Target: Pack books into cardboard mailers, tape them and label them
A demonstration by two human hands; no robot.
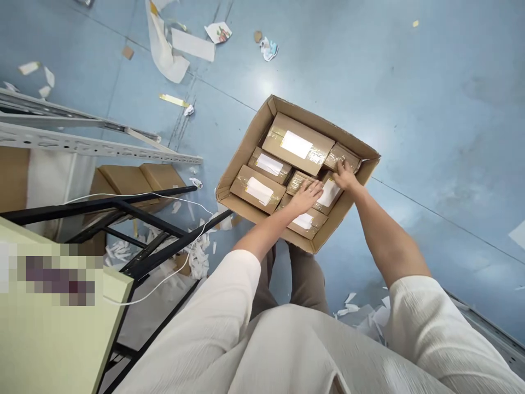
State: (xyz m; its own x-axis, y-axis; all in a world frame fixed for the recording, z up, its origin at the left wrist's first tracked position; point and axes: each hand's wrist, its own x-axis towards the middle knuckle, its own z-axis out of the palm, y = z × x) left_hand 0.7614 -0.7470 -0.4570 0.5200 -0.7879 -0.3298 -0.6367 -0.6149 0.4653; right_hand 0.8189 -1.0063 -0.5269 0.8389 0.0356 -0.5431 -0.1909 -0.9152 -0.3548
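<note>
Boxes [259, 189] lie packed side by side in an open carton [251, 143] just in front of the person's legs [308, 279], above the blue floor [443, 104]; what bears the carton I cannot tell. From the head view, both arms reach forward and down over its near side, bare below short pale sleeves [229, 290]. The left hand [307, 197] lies palm down near the middle, fingers stretched out and slightly parted, pointing right across a small taped box [296, 181], with nothing gripped. The right hand [346, 176] comes in from the right with its fingers bent and partly spread, fingertips at the box in the far right corner [341, 155]; whether it grips that box I cannot tell. White labels [296, 144] sit on five of the boxes, one partly behind the left hand; any print is too small to read. Shiny clear tape wraps several boxes. Paper scraps [192, 45] litter the floor, one bearing a red and green picture.
</note>
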